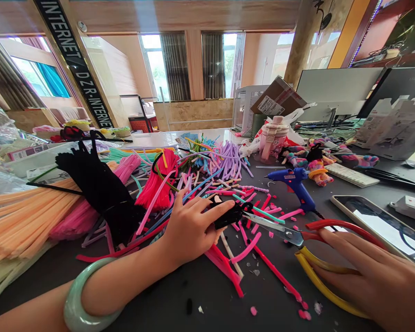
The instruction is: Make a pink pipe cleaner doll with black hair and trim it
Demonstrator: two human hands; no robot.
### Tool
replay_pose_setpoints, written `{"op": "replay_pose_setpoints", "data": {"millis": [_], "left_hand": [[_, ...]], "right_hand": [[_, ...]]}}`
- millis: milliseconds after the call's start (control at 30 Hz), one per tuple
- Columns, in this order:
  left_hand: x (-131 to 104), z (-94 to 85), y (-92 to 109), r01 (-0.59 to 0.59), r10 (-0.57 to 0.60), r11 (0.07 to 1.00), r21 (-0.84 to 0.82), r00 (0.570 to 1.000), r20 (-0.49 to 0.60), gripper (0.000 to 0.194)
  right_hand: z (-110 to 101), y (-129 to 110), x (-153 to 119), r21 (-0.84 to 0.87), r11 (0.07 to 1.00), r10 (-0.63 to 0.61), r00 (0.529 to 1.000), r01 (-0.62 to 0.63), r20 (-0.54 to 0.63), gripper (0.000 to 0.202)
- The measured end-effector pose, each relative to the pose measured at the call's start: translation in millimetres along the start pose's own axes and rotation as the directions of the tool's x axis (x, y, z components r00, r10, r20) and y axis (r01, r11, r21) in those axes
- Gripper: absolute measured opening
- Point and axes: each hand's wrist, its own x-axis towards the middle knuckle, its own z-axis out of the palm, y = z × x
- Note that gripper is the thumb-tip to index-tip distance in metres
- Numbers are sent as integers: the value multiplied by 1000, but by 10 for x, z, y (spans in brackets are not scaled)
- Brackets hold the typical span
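Observation:
My left hand (192, 223) grips a small black fuzzy piece (229, 214), apparently of bent pipe cleaners, with the index finger lying along its top. A light patch shows on the piece; the hand hides part of it. In my right hand (376, 272) are scissors (292, 236) with one red and one yellow handle, the handles spread apart. Their blade tips reach the right side of the black piece; whether the blades are around it I cannot tell. Pink and red pipe cleaner pieces (276, 272) lie scattered under and around both hands.
Left of my hands lie bundles of black pipe cleaners (100, 184), peach pipe cleaners (31, 221) and hot pink pipe cleaners (159, 180). A blue glue gun (292, 182) rests beyond the scissors. A phone (376, 221) lies at right; a pink bottle (272, 140) stands behind.

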Motion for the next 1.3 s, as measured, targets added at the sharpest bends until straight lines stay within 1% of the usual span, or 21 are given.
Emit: {"op": "replay_pose_setpoints", "data": {"millis": [67, 200, 300, 433, 533, 600, 667, 733, 800, 933, 1000, 1067, 1133, 1200, 1233, 1300], "left_hand": [[-4, 14, -1, -3, 3, 1000, 0, 1000, -10, 39], [-9, 39, -6, -11, 11, 1000, 3, 998, -62, 39], [-3, 25, -4, -17, 18, 1000, 16, 999, -38, 38], [3, 0, -4, -22, 23, 999, 29, 999, -41, 38], [3, 0, -7, -22, 23, 999, 32, 999, -43, 39], [1, 3, -8, -19, 20, 999, 32, 999, -39, 40], [0, 5, -9, -13, 14, 999, 32, 999, -32, 40], [-3, 8, -12, -8, 9, 999, 36, 1000, -24, 40], [-6, 18, -17, -8, 9, 999, 38, 1000, -24, 40], [-15, 54, -27, 2, -1, 999, 32, 999, -37, 43], [-22, 70, -29, 9, -8, 999, 31, 999, -33, 44], [-30, 82, -31, 13, -12, 999, 32, 999, -34, 43], [-38, 90, -35, 15, -14, 999, 31, 999, -45, 44], [-41, 93, -38, 13, -12, 1000, 27, 999, -48, 44], [-40, 91, -39, 11, -10, 1000, 25, 999, -44, 44], [-34, 82, -36, 11, -10, 1000, 25, 999, -36, 45]], "right_hand": [[-8, -31, 3, 1, 1000, 4, 1000, -4, -8, 29], [-18, -72, 20, 16, 1000, 1, 1000, -1, -19, 27], [-43, -94, 73, 6, 1000, 8, 1000, -8, -15, 28], [-63, -124, 129, -8, 1000, -24, 999, 23, -40, 37], [-36, -125, 104, -19, 1000, -14, 999, 13, -33, 34], [-15, -97, 68, -18, 1000, 11, 1000, -11, -20, 29], [-6, -41, 31, 1, 1000, -1, 1000, 1, 7, 26], [-5, 32, -8, 40, 994, -108, 993, 106, 54, 23], [-1, 101, -54, 33, 985, -169, 984, 167, 65, 24], [24, 157, -119, 76, 991, -118, 986, 110, 117, 30], [24, 144, -93, 84, 990, -119, 989, 111, 92, 28], [6, 114, -23, 63, 985, -165, 986, 163, 37, 25], [-22, 79, 62, 5, 983, -182, 983, 182, -9, 27], [-47, 46, 127, -41, 977, -208, 978, 207, -12, 33], [-55, 32, 147, -58, 976, -211, 977, 211, -7, 32], [-64, 2, 162, -88, 982, -166, 986, 165, -1, 31]]}}
